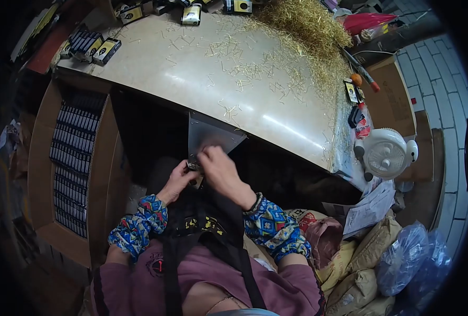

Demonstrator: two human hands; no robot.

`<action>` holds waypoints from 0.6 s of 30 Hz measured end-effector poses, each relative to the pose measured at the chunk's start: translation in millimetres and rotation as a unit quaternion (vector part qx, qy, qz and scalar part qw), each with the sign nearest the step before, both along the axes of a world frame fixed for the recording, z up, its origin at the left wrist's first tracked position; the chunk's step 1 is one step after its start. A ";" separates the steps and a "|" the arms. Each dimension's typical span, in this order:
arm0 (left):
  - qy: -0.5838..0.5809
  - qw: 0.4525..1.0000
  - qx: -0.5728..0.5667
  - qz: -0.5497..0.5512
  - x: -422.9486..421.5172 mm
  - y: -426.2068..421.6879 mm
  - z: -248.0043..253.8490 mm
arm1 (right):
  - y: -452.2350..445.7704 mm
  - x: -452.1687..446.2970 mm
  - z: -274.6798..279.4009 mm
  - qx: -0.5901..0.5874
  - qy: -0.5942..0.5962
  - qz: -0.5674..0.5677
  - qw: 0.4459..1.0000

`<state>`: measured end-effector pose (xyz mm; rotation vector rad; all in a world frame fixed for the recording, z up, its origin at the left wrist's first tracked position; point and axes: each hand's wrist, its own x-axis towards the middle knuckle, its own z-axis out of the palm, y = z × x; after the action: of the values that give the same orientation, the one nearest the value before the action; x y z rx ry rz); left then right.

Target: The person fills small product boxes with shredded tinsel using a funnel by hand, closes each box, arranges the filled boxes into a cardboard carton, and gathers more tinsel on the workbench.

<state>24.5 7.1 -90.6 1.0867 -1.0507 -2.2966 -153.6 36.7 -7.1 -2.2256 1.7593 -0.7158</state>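
Close to my body, just below the table's front edge, my left hand [175, 183] is closed on a small box [193, 165], mostly covered by fingers. My right hand [220, 171] is over the top of that box with its fingers curled in and blurred; what they hold, if anything, is hidden. Behind both hands a grey triangular sheet [210, 130] slopes down from the table edge. Bent gold-coloured wire pieces [239, 83] lie scattered on the metal tabletop [155, 68].
A large heap of gold wire pieces [307, 23] covers the back right. Small black-and-yellow boxes [107, 51] sit at the left corner. An open carton [99, 174] holds rows of packed boxes. At right are a white fan [385, 152], papers [368, 210] and sacks [370, 247].
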 end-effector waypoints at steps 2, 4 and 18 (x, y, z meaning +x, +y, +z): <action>-0.094 0.979 -0.172 -0.059 -2.1 2.3 24.5 | 15.7 5.3 -11.1 0.093 0.006 0.087 0.992; -0.145 0.949 -0.273 -0.068 -2.1 9.6 22.9 | 15.1 4.6 -7.9 0.090 -0.048 0.072 0.992; -0.288 0.796 -0.530 -0.057 19.8 11.2 -6.7 | 30.0 5.3 -7.3 0.105 -0.229 0.023 0.968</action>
<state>44.3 18.3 -97.3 1.1699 -2.2577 -0.9834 -148.3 66.8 -14.4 -1.7780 1.4731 -0.8986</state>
